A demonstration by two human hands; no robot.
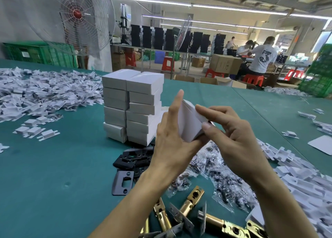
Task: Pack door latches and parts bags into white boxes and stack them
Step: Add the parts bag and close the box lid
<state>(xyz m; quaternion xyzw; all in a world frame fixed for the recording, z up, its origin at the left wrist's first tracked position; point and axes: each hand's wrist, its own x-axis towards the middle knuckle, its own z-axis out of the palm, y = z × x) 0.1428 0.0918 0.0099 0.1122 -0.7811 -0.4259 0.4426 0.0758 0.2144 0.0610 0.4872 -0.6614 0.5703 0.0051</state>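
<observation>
Nearest, strewn along the table [53, 166] edge under both forearms: brass door latches [213, 221]. Above them, raised off the table and tilted: small white box [188, 124], clasped between two hands. Left hand [168, 135] gripping its left side, fingers upright behind it; right hand [233, 135] pinching its right end, thumb on the front face. Just beyond, left: stack of white boxes [140, 110]. Underneath: black strike plates [133, 157], parts bags [221, 169].

At frame centre, both hands are holding a white box [190, 122]: left hand [172, 135] cupping it, right hand [231, 131] pinching its near end, above brass latches [190, 203].
</observation>
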